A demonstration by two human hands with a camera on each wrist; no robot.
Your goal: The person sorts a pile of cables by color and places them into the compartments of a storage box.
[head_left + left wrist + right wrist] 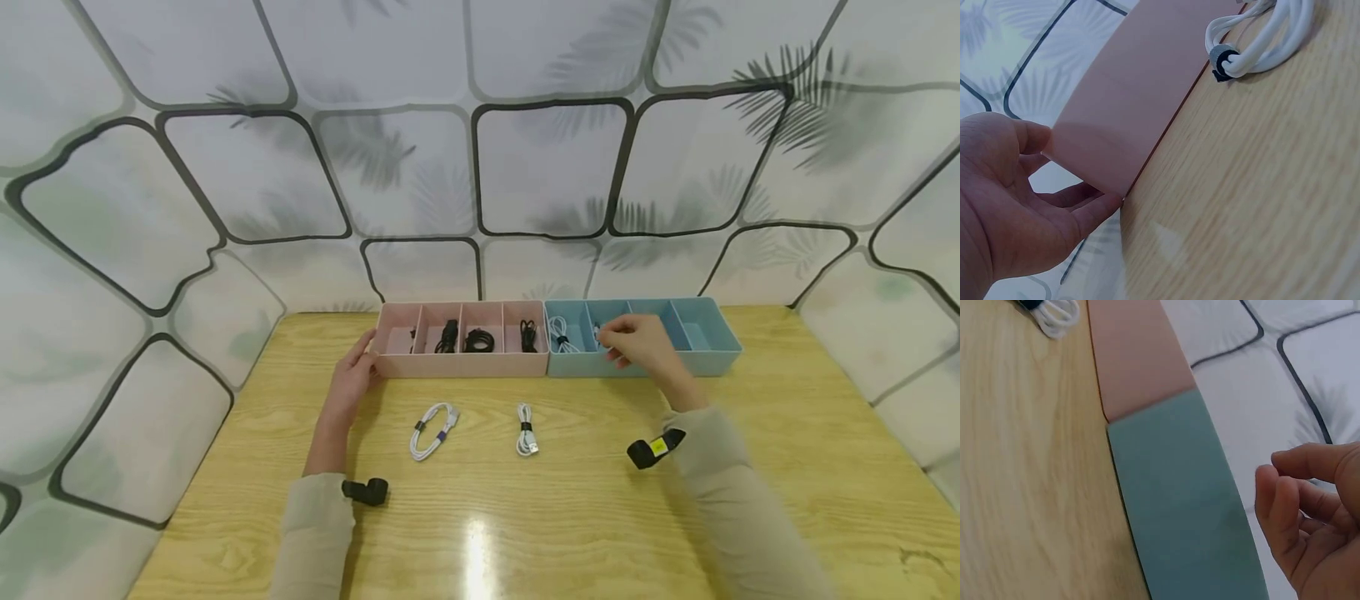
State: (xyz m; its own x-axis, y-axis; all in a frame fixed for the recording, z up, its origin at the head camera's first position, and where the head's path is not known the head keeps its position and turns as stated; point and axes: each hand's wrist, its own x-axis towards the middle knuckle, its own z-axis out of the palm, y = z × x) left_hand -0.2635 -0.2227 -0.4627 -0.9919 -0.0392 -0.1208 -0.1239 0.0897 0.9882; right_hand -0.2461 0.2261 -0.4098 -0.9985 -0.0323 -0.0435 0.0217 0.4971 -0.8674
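Observation:
At the left end of the pink divided box [461, 366], my left hand [352, 382] holds the corner. In the left wrist view its thumb is at the upper edge and the fingertips are at the bottom edge. My right hand [637, 340] is over the second compartment of the blue divided box [600, 364]. Its fingers are loosely bent, thumb near the fingertips, with nothing seen between them in the right wrist view. A small part of a white cable [597, 330] shows beside those fingertips; the hand hides the rest of that compartment.
Two coiled white cables, one looped [421, 449] and one bundled [525, 429], lie on the wooden table [585, 517] before the boxes. Dark cables [480, 340] sit in the pink box. Another white cable [559, 332] fills the leftmost blue compartment. A patterned cloth [551, 167] hangs behind.

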